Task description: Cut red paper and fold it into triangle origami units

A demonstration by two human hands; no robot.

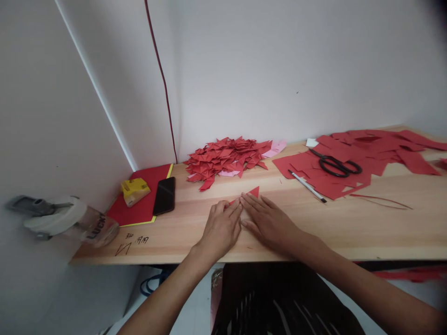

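A small folded piece of red paper (254,191) lies on the wooden table, mostly covered by my hands; one pointed corner shows past my fingertips. My left hand (223,226) is partly curled, its fingers closed on the left side of the paper. Against its fingertips, my right hand (267,218) lies nearly flat on the paper with fingers stretched out. Just beyond sits a heap of folded red paper pieces (226,158), with some pink paper (275,149) at its edge.
Right of the heap are loose red sheets (370,149), black-handled scissors (338,166) and a pen (307,186). Toward the left lie a phone (164,196), a red folder (139,211), a yellow packet (135,190) and a clear bottle (94,225). Thin paper strips (380,200) curl at right.
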